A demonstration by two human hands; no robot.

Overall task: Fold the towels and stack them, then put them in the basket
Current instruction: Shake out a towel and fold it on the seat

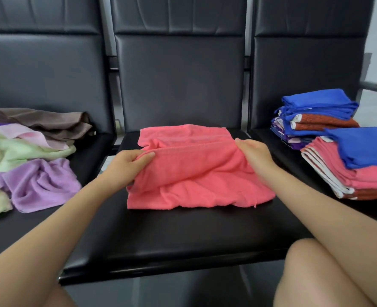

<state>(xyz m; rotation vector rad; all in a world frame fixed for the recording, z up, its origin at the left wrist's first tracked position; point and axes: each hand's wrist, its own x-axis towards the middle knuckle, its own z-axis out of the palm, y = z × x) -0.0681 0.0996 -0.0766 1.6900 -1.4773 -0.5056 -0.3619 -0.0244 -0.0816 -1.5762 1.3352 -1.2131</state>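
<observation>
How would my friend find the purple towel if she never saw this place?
Look at the row of black seats and go to the leftmost one, where the unfolded towels lie. The purple towel is crumpled at the front of that pile, nearest the person's left hand. Its neighbours are pale green, pink and brown.

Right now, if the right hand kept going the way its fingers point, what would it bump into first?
Probably the left hand. The right hand points leftward along the pink towel both hands hold; depth is unclear.

black seats [183,235]: pink towel [196,180], loose towels [28,160], stacks [338,140]
</observation>
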